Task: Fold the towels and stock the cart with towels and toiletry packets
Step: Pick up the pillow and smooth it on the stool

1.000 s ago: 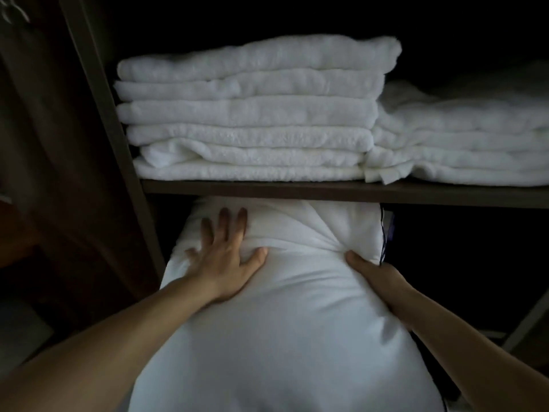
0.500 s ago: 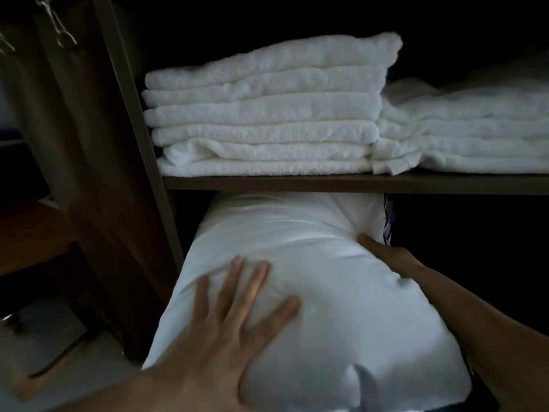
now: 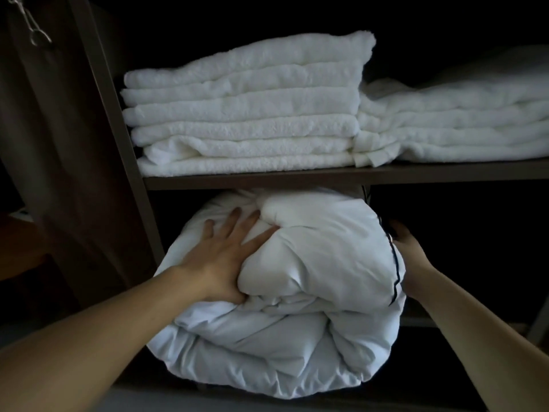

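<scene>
A bulky white pillow (image 3: pixel 312 263) with a thin dark piping line sits crumpled in the lower compartment of a dark shelf unit. My left hand (image 3: pixel 219 254) presses flat on its left top, fingers spread and sunk into the fabric. At the pillow's right side my right hand (image 3: pixel 408 251) rests against the piped edge, its fingers reaching behind into shadow. On the shelf board (image 3: pixel 326 175) above lie two stacks of folded white towels, a taller left stack (image 3: pixel 243 114) and a lower right stack (image 3: pixel 454 126).
A dark upright post (image 3: pixel 118 120) bounds the shelves on the left, with a brown wooden panel (image 3: pixel 59 144) beside it. A metal clip (image 3: pixel 32 25) hangs at the top left. The lower compartment to the pillow's right is dark. The scene is dim.
The pillow has bunched up and folded over on itself deeper under the shelf. My left hand moved up and forward onto its top; my right hand shifted to its right edge.
</scene>
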Demonstrator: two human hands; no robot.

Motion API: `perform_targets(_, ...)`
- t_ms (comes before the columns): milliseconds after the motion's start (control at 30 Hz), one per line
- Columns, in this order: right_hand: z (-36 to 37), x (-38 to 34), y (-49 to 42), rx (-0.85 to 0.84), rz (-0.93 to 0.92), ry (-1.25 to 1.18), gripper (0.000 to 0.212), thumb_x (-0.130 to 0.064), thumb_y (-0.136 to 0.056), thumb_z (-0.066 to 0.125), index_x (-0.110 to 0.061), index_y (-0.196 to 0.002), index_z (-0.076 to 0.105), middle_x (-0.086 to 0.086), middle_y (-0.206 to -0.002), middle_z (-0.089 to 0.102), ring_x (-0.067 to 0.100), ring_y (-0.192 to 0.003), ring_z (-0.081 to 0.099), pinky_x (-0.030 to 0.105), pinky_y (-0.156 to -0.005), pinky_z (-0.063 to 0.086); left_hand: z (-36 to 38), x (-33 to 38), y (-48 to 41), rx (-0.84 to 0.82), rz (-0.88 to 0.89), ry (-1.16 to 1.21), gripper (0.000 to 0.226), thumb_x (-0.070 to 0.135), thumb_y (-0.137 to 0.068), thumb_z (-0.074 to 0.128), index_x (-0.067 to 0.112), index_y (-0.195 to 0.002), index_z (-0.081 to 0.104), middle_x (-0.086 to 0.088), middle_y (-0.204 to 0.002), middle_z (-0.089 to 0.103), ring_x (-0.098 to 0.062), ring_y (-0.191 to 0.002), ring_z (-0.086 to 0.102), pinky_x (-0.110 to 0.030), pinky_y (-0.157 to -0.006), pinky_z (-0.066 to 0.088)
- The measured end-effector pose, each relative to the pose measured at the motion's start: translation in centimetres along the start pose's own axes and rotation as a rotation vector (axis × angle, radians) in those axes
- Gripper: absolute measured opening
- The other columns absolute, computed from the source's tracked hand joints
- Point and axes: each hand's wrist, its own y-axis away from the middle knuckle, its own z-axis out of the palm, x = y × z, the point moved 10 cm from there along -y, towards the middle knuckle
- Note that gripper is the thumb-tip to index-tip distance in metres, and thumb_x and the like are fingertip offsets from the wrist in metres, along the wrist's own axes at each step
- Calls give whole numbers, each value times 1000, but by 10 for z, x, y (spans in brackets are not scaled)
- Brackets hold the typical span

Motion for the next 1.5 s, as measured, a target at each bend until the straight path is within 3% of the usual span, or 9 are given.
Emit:
perform_targets(200,-6,-91,124,95,-915,273,47,-56,-98,46,-46,-143,43,-15,-152,37,6,-140,38,18,-108,37,-6,0,14,24,44,46,133,82,-58,64,54,-137,-39,14,-152,-42,-25,-147,-30,-66,-116,4)
perform_targets(300,51,-107,166,-11,-1334,816,82,-68,-85,59,-24,-151,37,8,-160,27,35,-149,23,54,-114,31,-12,4,17,18,65,44,132,79,-61,67,55,-137,-39,17,-147,-44,-24,-146,-31,-64,-117,3)
perform_targets(467,62,-18,119,-255,-766,1423,138,-88,-48,65,-37,-156,-5,5,-164,13,25,-153,8,62,-109,34,-44,6,45,152,123,-6,124,75,-66,68,45,-152,-16,-4,-166,-11,-34,-152,0,-59,-118,18)
perform_targets(567,49,20,122,-265,-772,1506,155,-94,-32,56,-19,-159,7,18,-160,21,33,-150,20,62,-98,46,-42,26,95,445,254,-64,101,70,-73,64,25,-154,25,-22,-158,30,-45,-144,29,-69,-104,32)
perform_targets(767,58,42,116,-230,-783,1635,145,-68,-33,86,-7,-151,28,34,-155,28,49,-143,28,68,-84,46,56,37,130,211,242,-436,129,68,-46,80,33,-156,23,-21,-164,12,-53,-145,16,-82,-101,21)
perform_targets(900,61,8,81,-116,-905,1508,116,-21,-50,90,-12,-150,30,28,-150,40,47,-141,36,59,-80,57,21,23,89,368,138,-347,94,61,-74,67,35,-155,26,-18,-163,18,-51,-145,21,-78,-104,23)
perform_targets(1033,72,-21,22,-49,-678,1534,103,-24,-75,80,-31,-152,12,10,-157,28,41,-143,31,51,-88,57,10,-8,39,265,21,-264,114,60,-66,77,32,-158,17,-15,-166,5,-50,-148,7,-77,-105,21)
perform_targets(1167,95,4,-14,-35,-453,1586,105,-27,-92,63,-45,-144,-26,-1,-162,-14,41,-137,32,45,-92,54,43,-37,6,130,-99,-342,91,24,-95,46,35,-151,-25,-6,-142,-54,-46,-142,-31,-74,-109,4)
perform_targets(1500,117,37,-32,-211,-385,1622,115,-33,-94,63,-42,-136,-43,4,-159,-33,36,-148,22,43,-110,43,78,-52,8,77,-93,-293,83,24,-96,41,34,-154,-19,-5,-159,-35,-47,-143,-29,-73,-110,8)
